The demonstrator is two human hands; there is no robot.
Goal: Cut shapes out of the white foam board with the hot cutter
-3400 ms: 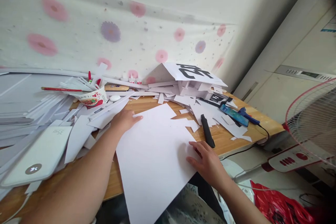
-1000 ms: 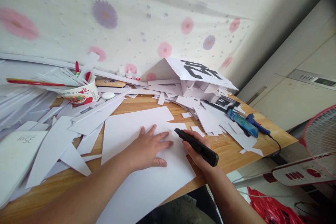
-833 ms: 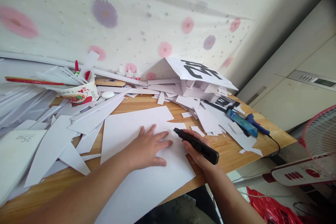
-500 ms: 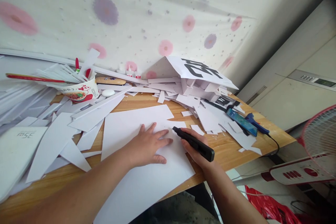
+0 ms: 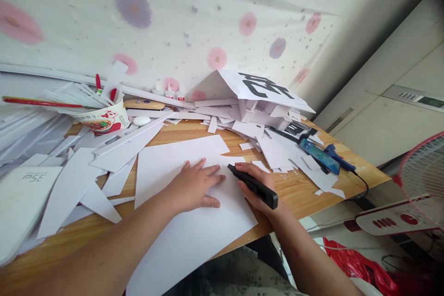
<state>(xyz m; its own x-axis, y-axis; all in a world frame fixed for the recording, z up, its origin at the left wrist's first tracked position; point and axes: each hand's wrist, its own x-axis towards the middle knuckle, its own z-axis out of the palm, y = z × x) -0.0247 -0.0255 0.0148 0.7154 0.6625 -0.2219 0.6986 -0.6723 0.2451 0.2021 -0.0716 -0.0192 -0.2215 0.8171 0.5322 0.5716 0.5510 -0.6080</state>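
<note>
A large white sheet of board (image 5: 180, 236) lies on the wooden table, its near end hanging past the front edge. My left hand (image 5: 196, 187) rests flat on this sheet with the fingers spread. To its right, my right hand (image 5: 255, 182) grips a black utility knife (image 5: 255, 186). The knife slants across the sheet, its front end close to the left fingertips. Its blade is too small to make out. Just beyond the fingers, the sheet's upper right edge has a stepped notch.
White offcuts (image 5: 69, 189) heap up on the left beside a paper cup (image 5: 107, 118) of strips and brushes. Back right stands a white board model (image 5: 263, 111). A phone (image 5: 319, 156) and a blue glue gun (image 5: 338, 157) lie right. A fan (image 5: 425, 185) stands beyond the table.
The view has shifted slightly. The knife's rear end sits a little further left and higher in the view. My left hand stays flat on the sheet.
</note>
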